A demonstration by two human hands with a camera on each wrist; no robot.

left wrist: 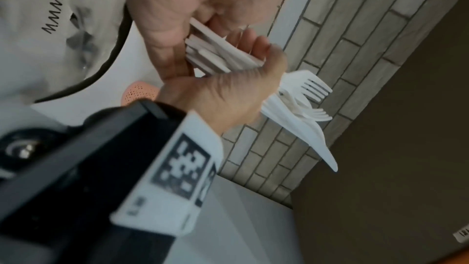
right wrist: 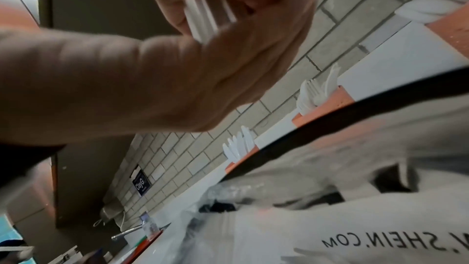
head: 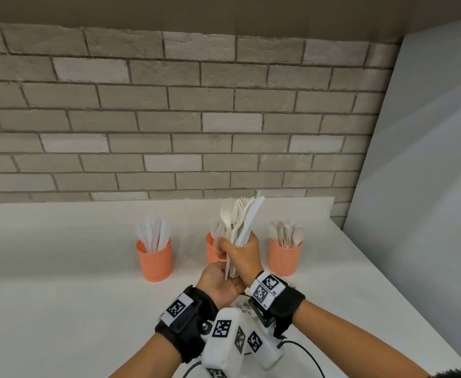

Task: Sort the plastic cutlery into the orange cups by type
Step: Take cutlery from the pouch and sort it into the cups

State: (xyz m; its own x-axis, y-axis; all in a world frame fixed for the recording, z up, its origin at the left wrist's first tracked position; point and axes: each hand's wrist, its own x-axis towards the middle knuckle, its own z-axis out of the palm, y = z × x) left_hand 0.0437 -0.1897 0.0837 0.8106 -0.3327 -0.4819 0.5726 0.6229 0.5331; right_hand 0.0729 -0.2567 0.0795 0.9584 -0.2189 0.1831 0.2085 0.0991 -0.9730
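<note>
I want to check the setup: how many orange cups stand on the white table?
3 orange mesh plastic cups: left, middle partly hidden behind the hands, right.

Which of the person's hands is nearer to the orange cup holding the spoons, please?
The right hand is nearer: it holds the cutlery bundle just left of the spoon cup. The left hand sits lower and farther left, under the bundle's handles.
</note>
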